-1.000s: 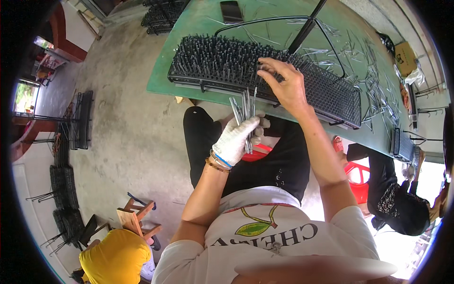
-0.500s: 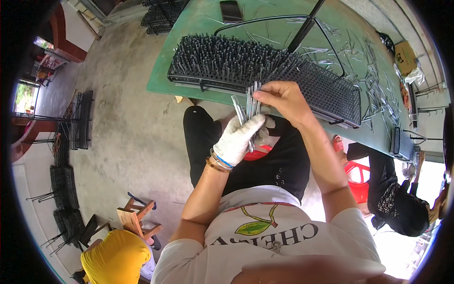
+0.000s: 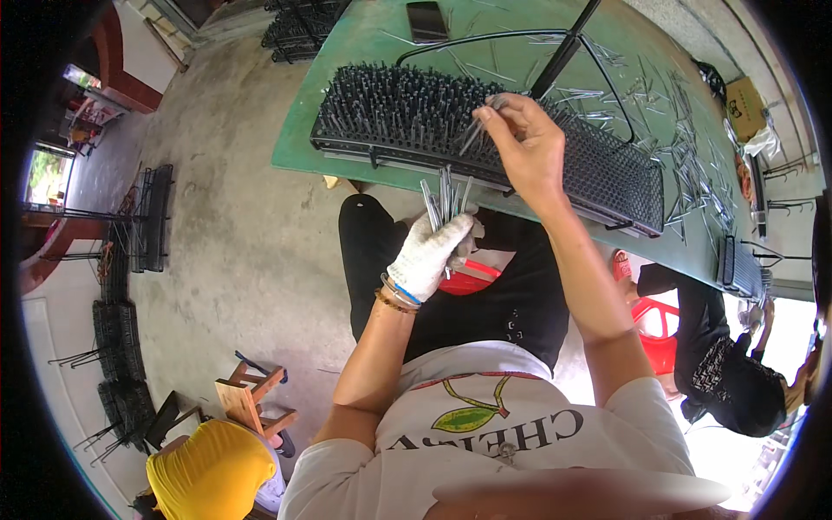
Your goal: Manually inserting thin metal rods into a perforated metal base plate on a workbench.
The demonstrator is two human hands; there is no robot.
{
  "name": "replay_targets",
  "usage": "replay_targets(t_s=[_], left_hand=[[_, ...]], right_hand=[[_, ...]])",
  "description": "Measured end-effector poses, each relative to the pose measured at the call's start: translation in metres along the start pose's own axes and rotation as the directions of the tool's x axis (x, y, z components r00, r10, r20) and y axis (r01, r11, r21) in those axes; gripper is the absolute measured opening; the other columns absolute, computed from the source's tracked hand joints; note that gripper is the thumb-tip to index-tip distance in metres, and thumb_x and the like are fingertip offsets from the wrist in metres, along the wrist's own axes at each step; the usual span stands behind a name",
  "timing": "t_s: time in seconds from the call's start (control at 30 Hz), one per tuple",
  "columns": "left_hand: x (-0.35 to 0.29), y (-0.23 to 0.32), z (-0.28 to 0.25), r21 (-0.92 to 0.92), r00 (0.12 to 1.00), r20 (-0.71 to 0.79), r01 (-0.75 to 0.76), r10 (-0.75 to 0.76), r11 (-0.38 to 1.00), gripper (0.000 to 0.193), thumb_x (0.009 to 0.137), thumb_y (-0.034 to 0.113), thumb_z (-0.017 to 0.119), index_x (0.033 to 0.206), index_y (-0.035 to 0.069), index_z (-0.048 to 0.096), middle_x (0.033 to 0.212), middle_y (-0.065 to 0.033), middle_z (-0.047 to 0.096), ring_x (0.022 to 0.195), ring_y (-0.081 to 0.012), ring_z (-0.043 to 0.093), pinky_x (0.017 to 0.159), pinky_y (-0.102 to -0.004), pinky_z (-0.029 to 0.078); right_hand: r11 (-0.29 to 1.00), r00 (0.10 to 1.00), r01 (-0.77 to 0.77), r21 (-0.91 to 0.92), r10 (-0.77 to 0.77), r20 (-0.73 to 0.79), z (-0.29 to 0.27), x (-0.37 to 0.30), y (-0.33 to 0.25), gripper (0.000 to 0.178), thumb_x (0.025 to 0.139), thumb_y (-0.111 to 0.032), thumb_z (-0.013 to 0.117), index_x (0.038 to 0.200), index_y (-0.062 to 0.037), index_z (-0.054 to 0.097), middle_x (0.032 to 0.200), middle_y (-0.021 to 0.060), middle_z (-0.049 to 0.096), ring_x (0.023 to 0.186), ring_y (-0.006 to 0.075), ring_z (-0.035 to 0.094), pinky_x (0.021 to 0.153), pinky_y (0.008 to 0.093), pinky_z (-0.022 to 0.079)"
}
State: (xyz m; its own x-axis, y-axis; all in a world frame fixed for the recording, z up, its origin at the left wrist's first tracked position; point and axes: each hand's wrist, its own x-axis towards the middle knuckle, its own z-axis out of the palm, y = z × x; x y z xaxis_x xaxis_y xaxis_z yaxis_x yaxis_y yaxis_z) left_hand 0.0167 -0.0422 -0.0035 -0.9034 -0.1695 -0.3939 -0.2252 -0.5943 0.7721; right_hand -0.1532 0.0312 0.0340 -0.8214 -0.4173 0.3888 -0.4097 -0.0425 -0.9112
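My left hand, in a white knit glove, is closed around a bundle of thin metal rods that point up past its fingers. Bare, my right hand is over the black perforated rack, pinching a metal rod whose lower end slants down toward the holes. Upright rods crowd the left part of the rack. The right part shows bare mesh. My left hand hangs over my lap, below the rack's near edge.
The rack rests on a green table, where loose rods lie scattered at the right. A phone is at the far edge. A black frame handle rises behind the rack. Two people sit nearby, one in a yellow top.
My right hand has moved up and away from the bundle in my left hand, over the rack, with a rod between its fingers. My left hand has dropped slightly.
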Motion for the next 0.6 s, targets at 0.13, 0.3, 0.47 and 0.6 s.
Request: replay_targets(t_s=[0.13, 0.3, 0.47, 0.6], left_hand=[[0.001, 0.000, 0.001, -0.043, 1.000, -0.016, -0.012, 0.011, 0.999, 0.025, 0.092, 0.026, 0.063, 0.104, 0.004, 0.061, 0.068, 0.0016, 0.056, 0.056, -0.0055, 0.050, 0.050, -0.0181, 0.039], [0.000, 0.000, -0.001, -0.100, 1.000, -0.019, 0.000, -0.002, 0.995, 0.024, 0.091, 0.024, 0.064, 0.104, 0.004, 0.060, 0.074, -0.0004, 0.060, 0.058, -0.0053, 0.051, 0.050, -0.0181, 0.040], [0.000, -0.001, -0.005, -0.168, 0.999, 0.044, 0.031, -0.024, 0.985, 0.020, 0.092, 0.020, 0.062, 0.104, 0.005, 0.058, 0.083, -0.0037, 0.063, 0.060, -0.0053, 0.052, 0.051, -0.0180, 0.042], [0.000, 0.001, -0.003, -0.240, 0.998, 0.056, 0.037, -0.024, 0.970, 0.019, 0.093, 0.019, 0.060, 0.105, 0.005, 0.057, 0.088, -0.0057, 0.065, 0.062, -0.0064, 0.054, 0.052, -0.0184, 0.044]], right_hand=[[0.991, 0.998, 0.058, -0.119, -0.055, 0.032, 0.005, 0.001, 0.007, 0.022, 0.087, -0.006, 0.069, 0.105, 0.0046, 0.062, 0.093, 0.0079, 0.070, 0.086, 0.0104, 0.064, 0.077, 0.0235, 0.050], [0.986, 0.990, 0.115, -0.120, -0.105, 0.090, 0.009, 0.003, 0.005, 0.022, 0.087, -0.009, 0.070, 0.105, 0.0028, 0.063, 0.091, 0.0065, 0.069, 0.083, 0.0099, 0.063, 0.076, 0.0247, 0.050], [0.965, 0.978, 0.177, -0.193, -0.150, 0.146, 0.011, 0.006, 0.000, 0.023, 0.085, -0.009, 0.071, 0.104, 0.0016, 0.063, 0.091, 0.0069, 0.069, 0.081, 0.0111, 0.063, 0.075, 0.0257, 0.051], [0.967, 0.974, 0.188, -0.172, -0.160, 0.163, 0.013, 0.008, 0.001, 0.023, 0.085, -0.010, 0.071, 0.104, 0.0004, 0.064, 0.090, 0.0080, 0.068, 0.080, 0.0125, 0.064, 0.074, 0.0267, 0.051]])
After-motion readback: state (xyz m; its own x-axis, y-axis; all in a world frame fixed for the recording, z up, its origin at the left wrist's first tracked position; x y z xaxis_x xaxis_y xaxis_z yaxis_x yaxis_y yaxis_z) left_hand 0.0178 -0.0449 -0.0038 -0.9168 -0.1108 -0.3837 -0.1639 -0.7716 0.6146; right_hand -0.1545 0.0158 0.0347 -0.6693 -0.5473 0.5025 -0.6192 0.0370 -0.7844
